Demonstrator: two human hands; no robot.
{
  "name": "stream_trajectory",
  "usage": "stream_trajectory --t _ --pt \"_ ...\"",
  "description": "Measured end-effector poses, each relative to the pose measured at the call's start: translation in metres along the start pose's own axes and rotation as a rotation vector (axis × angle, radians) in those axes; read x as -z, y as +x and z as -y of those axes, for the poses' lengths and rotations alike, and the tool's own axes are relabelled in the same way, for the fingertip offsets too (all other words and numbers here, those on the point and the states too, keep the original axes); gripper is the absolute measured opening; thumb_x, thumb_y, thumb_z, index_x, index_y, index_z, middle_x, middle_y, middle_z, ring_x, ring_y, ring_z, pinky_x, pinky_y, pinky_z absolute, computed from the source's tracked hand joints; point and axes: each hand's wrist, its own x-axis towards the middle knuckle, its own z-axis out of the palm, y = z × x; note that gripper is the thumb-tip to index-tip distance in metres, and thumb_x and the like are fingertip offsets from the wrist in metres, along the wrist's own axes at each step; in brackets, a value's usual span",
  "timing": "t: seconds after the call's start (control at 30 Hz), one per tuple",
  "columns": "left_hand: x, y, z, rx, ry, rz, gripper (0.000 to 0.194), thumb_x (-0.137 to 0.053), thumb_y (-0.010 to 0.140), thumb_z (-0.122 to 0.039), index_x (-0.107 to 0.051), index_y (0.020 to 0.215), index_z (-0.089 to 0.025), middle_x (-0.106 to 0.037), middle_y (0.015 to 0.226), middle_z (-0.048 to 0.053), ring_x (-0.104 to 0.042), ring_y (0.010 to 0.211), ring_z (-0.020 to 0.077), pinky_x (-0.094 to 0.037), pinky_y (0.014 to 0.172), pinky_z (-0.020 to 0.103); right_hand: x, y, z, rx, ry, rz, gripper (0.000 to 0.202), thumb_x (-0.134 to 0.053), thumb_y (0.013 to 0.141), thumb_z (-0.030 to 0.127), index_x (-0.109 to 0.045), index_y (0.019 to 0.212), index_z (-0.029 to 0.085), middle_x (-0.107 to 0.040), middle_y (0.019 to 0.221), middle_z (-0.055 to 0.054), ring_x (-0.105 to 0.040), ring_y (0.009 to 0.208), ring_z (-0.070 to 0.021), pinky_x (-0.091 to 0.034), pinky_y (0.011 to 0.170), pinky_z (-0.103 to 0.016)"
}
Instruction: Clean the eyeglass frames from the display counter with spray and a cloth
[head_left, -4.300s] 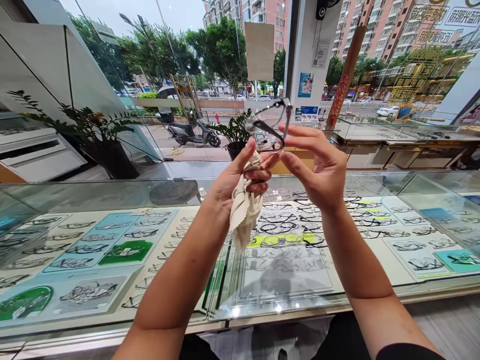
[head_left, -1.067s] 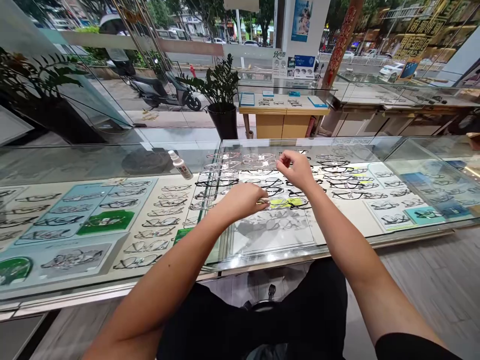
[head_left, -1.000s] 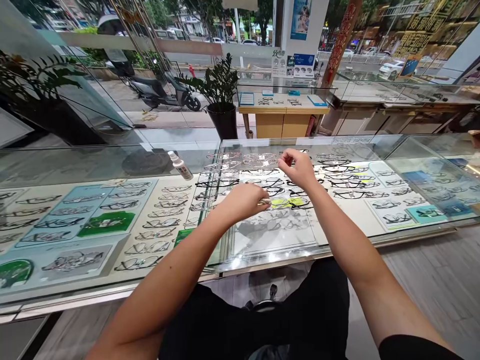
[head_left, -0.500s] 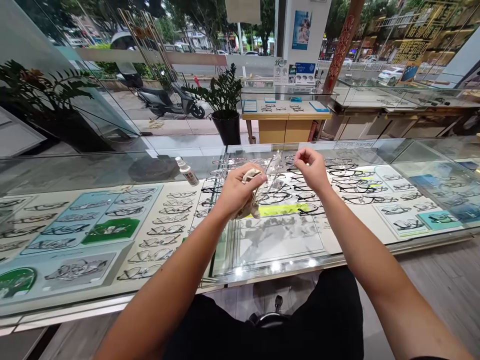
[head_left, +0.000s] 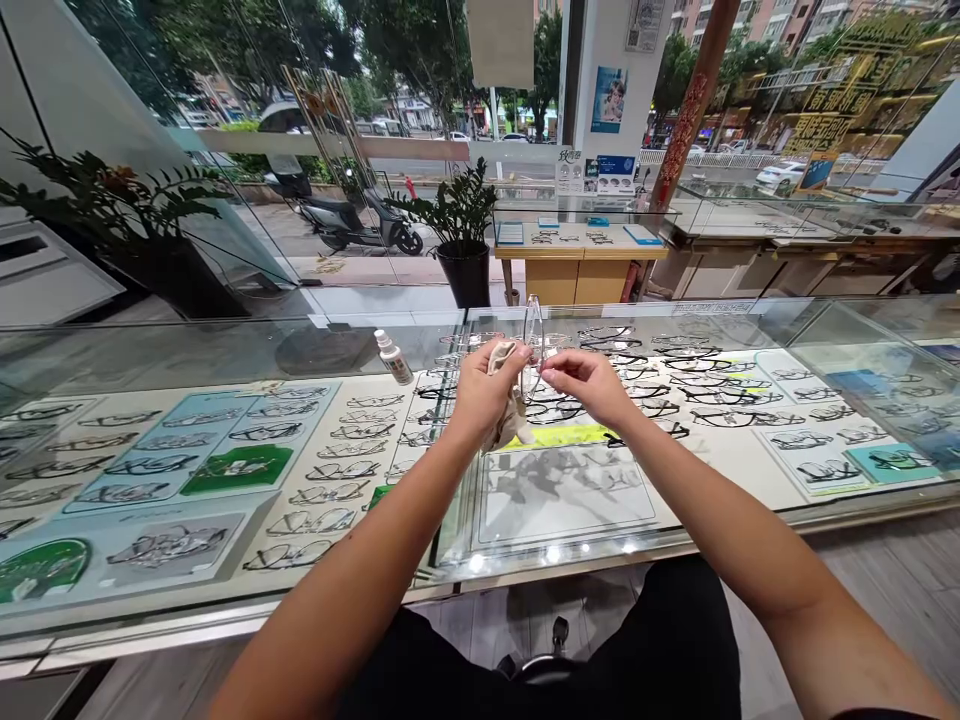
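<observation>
Above the glass display counter, my left hand (head_left: 486, 392) is closed round a crumpled beige cloth (head_left: 510, 418) and also pinches a thin-framed pair of glasses (head_left: 533, 335). The glasses stand upright on edge between my hands. My right hand (head_left: 589, 385) meets them from the right, thumb and forefinger pinched at the lower part of the frame. Many pairs of eyeglasses (head_left: 727, 392) lie in rows beneath the glass.
A white spray bottle (head_left: 394, 358) stands on the counter (head_left: 562, 510) left of my hands. Behind the counter are a potted plant (head_left: 463, 265) and a wooden display table (head_left: 577, 262). A wheeled stool base (head_left: 546, 668) shows between my legs.
My right hand has come down and left to the glasses and now pinches them. The glasses have turned more upright. The whole view has shifted slightly with the head.
</observation>
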Motion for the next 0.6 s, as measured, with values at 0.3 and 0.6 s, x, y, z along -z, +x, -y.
stream_trajectory --t 0.3,0.6 --pt "0.002 -0.002 -0.007 -0.057 0.077 0.165 0.043 -0.090 0.078 -0.046 -0.077 0.110 -0.020 -0.077 0.116 0.008 -0.070 0.101 0.0227 -0.054 0.088 0.032 0.003 0.002 0.005 0.015 0.061 -0.082 0.035 -0.091 0.075 0.053 -0.077 0.078 0.021 -0.061 0.067 0.002 -0.048 0.062 -0.0129 -0.039 0.060 -0.030" --pt "0.004 -0.001 -0.006 -0.066 0.092 0.148 0.046 -0.091 0.078 -0.047 -0.077 0.112 -0.019 -0.077 0.120 0.010 -0.075 0.100 0.0252 -0.059 0.088 0.036 0.016 0.002 0.007 0.055 -0.086 -0.241 0.033 -0.083 0.082 0.052 -0.072 0.082 0.021 -0.057 0.054 0.005 -0.046 0.050 -0.0126 -0.037 0.053 -0.029"
